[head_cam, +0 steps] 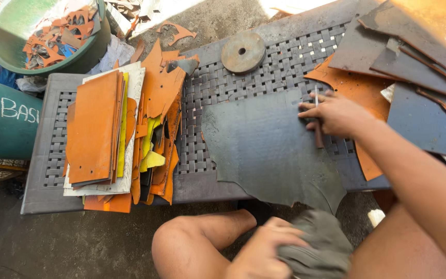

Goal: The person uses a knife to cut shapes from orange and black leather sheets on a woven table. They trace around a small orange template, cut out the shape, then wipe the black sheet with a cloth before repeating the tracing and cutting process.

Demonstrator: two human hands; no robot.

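Note:
A dark grey leather sheet (264, 150) lies flat on the grey woven-pattern table (285, 62), its near edge hanging over the front. My right hand (336, 113) rests on the sheet's right edge and grips a thin blade-like tool (317, 121) that points along that edge. Down by my bare knee (181, 243), my left hand (261, 250) is closed on a bunch of grey cloth (321, 245) in my lap.
A stack of orange and yellow cut sheets (99, 129) fills the table's left side. A round metal disc (242, 51) sits at the back. Dark grey and orange sheets (419, 103) pile up on the right. A green basin of scraps (47, 36) and a teal drum (1, 124) stand at the left.

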